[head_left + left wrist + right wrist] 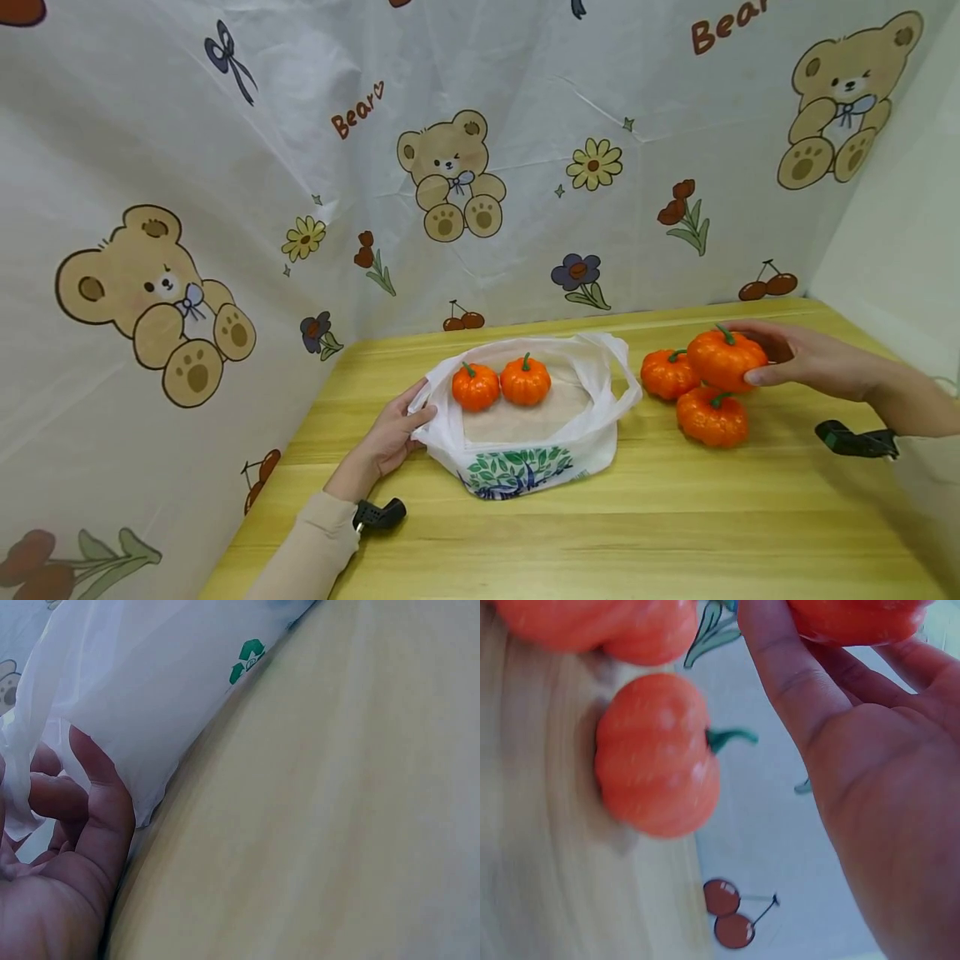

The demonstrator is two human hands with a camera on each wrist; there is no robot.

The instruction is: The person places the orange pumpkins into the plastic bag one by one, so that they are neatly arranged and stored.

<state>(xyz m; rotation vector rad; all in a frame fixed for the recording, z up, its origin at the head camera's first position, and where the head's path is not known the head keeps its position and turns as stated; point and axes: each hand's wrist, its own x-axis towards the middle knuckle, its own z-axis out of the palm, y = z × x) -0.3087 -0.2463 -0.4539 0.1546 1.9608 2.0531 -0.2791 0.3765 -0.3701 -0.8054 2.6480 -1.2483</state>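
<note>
My left hand (390,432) grips the left edge of a white plastic bag (600,450), its thumb over the rim; in the left wrist view, curled fingers (109,802) hold the thin film. The bag's mouth faces up, and two small orange pumpkins (476,388) with green stems sit side by side inside. At the right, my right hand (821,360) holds another orange pumpkin (722,363) between thumb and fingers. Beneath and beside it, two more pumpkins, one at the back (666,377) and one in front (712,421), rest on the table.
The wooden table (600,542) meets a white sheet (525,275) with printed bears and flowers at the back and left. A plain white wall (900,250) stands on the right. One bag handle (626,383) loops out toward the pumpkins.
</note>
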